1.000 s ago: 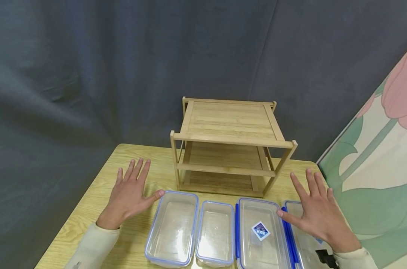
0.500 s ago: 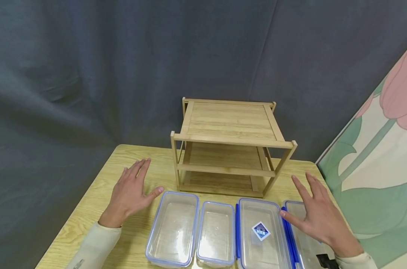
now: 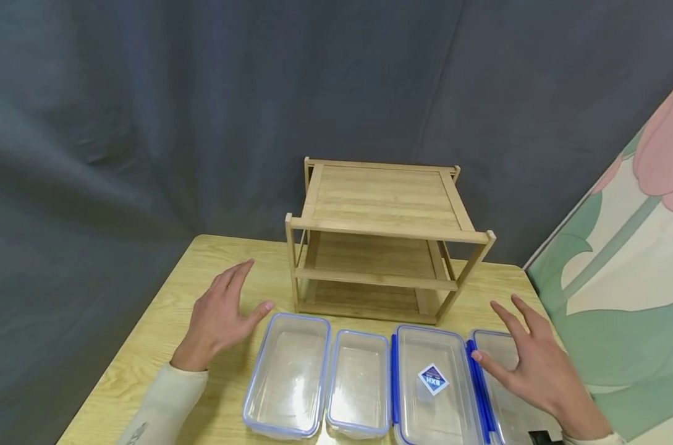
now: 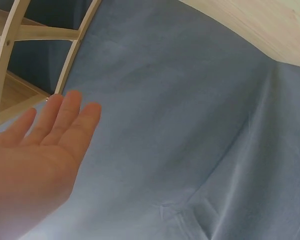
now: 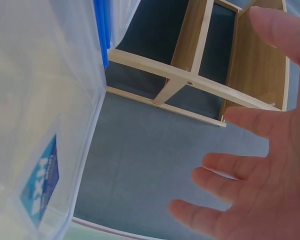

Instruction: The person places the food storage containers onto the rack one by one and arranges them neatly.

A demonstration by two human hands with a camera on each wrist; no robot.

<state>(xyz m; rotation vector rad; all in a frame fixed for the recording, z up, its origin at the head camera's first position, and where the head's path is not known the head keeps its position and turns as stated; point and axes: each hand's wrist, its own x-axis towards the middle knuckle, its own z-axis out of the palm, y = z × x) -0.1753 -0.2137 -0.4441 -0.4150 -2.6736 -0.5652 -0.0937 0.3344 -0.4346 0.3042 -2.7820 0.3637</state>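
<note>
Handling appears not yet begun; the four blue-edged containers [image 3: 358,383] stand in a row before the wooden rack [image 3: 389,198], all apparently left to be moved. The left hand [image 3: 216,315], loosely open, holds nothing beside the leftmost container [image 3: 287,377]; the right hand [image 3: 539,368], fingers spread, holds nothing over the rightmost container [image 3: 511,411].

Wooden table [image 3: 147,346]: four clear containers [image 3: 359,378] in a row along the near side, the two on the right fitted with dark blue clips [image 3: 395,380]. Three-tier wooden rack [image 3: 389,196] standing beyond them. Left hand [image 3: 218,314] near the leftmost container [image 3: 287,374], right hand [image 3: 539,364] over the rightmost; thumbs spread from the fingers. Dark curtain [image 3: 230,93] behind; floral panel [image 3: 636,272] at right.
</note>
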